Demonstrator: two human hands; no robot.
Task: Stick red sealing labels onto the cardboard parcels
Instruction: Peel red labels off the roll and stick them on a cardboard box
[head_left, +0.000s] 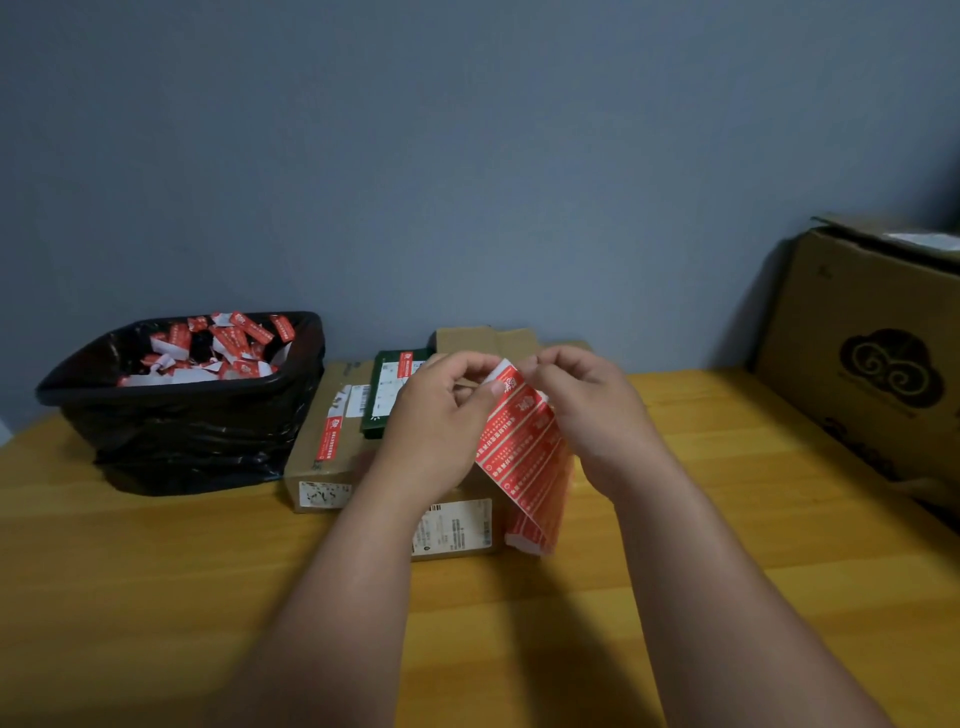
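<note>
Both hands up on the red label sheet, parcels waiting underneath.

Left hand (441, 415) and right hand (582, 410) each have a pinch grip on the top edge of the label sheet (524, 457), which hangs down over the cardboard parcels (322, 457) mid-table (156, 571). A green box (384, 395) sits on the parcels, black bin (182, 415) full of red-and-white scraps to the left, big open carton (872, 353) far right.
</note>
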